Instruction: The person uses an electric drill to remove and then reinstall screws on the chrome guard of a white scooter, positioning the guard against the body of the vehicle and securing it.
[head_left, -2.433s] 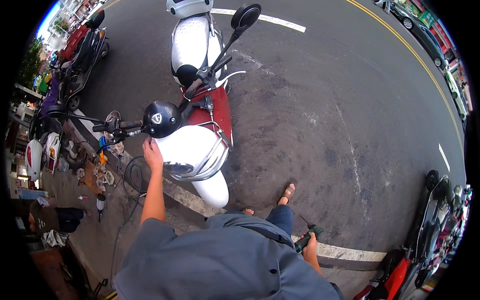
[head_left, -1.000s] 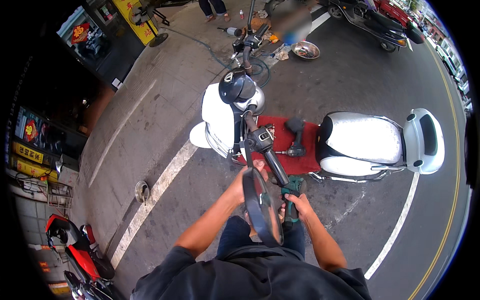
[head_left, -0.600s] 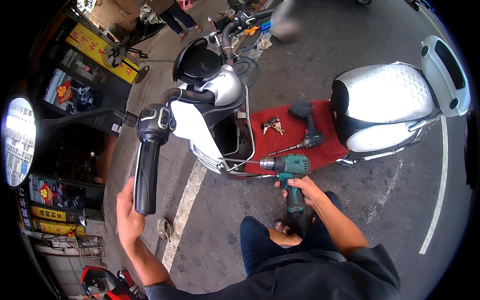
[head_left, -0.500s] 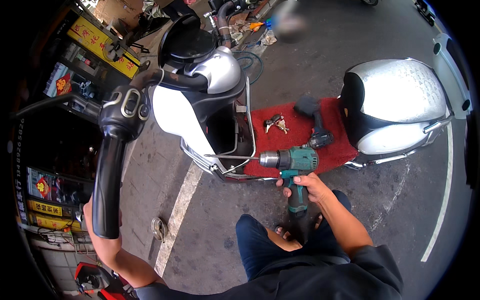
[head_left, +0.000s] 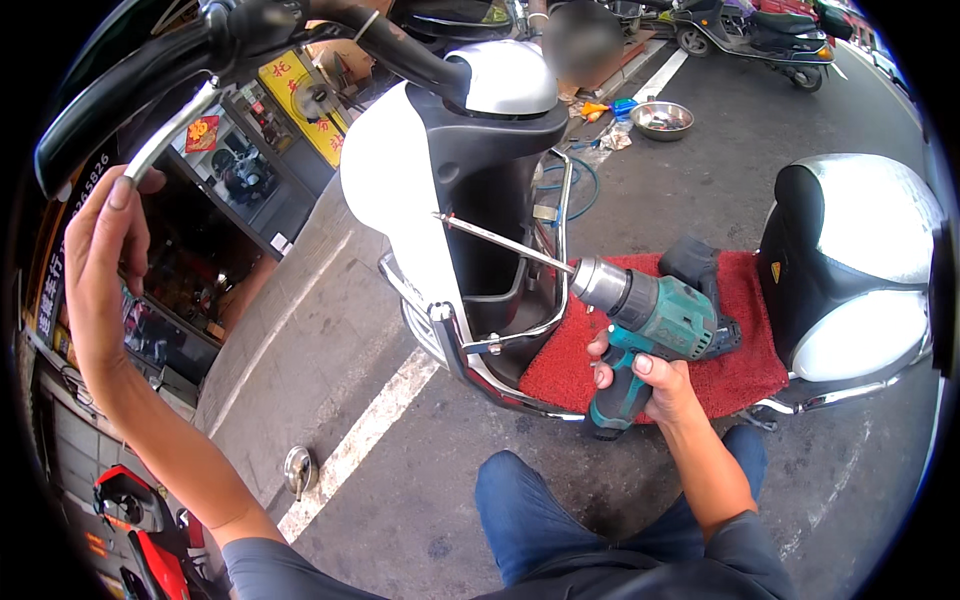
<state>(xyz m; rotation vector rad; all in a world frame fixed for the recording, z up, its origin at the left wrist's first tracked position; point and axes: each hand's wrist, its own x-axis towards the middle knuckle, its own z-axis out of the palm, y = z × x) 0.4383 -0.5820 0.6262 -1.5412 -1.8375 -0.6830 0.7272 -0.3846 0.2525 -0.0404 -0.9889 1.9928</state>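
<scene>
My right hand grips a teal-and-black cordless drill above the scooter's red footboard mat. Its long bit slants up and left across the scooter's front panel; whether the tip touches the panel I cannot tell. At the upper left, my left hand has its fingers curled at the end of the silver brake lever, below the black handlebar grip. Behind the drill, a black power tool lies on the mat, partly hidden.
The scooter's silver-covered seat stands at right. On the ground are a round metal dish and, farther off, a metal bowl near a blue hose. A red vehicle is at lower left. Another person is at the back.
My left hand has gone from behind the handlebar grip to the brake lever. My right hand has tilted the drill, its bit now angled upward. The view has shifted, bringing the bowl into sight.
</scene>
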